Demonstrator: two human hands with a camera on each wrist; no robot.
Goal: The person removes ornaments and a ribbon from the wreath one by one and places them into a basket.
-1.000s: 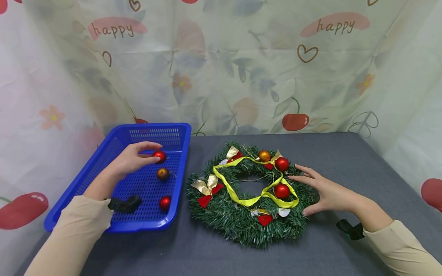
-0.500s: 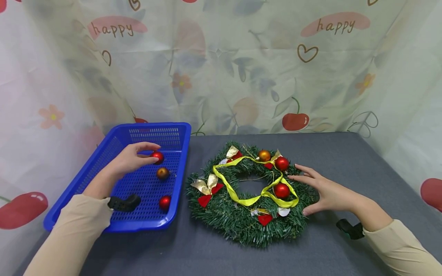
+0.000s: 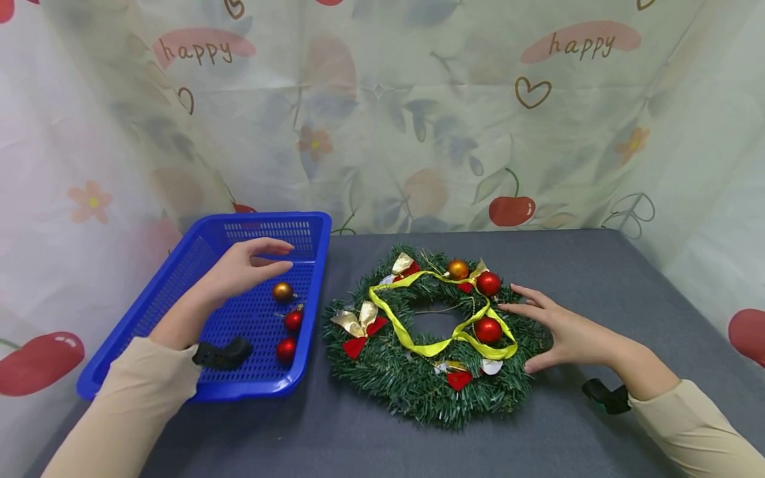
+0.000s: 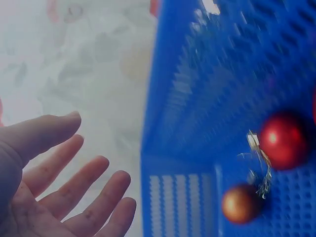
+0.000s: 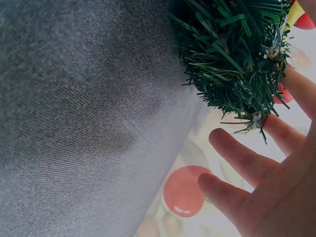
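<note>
My left hand [image 3: 245, 269] hovers over the blue basket [image 3: 321, 265] with its fingers apart and nothing between them. On the basket floor lie a gold bauble [image 3: 283, 291] and two red baubles, one red bauble [image 3: 293, 320] just behind the other red bauble [image 3: 286, 350]. In the left wrist view a red bauble [image 4: 284, 140] shows its gold cap and string beside the gold one. My right hand [image 3: 568, 330] is spread at the right edge of the green wreath [image 3: 418, 395], fingertips right at its needles. Yellow ribbon [image 3: 412, 342], baubles and bows decorate the wreath.
A dark grey cloth [image 3: 574, 265] covers the table under basket and wreath. Behind and at both sides hangs a printed curtain [image 3: 382, 133]. The basket's raised rim stands between my left hand and the wreath.
My left hand has let go of a red bauble, which now lies in front of the gold one. That hand is slightly higher and farther right, while the right hand stays put.
</note>
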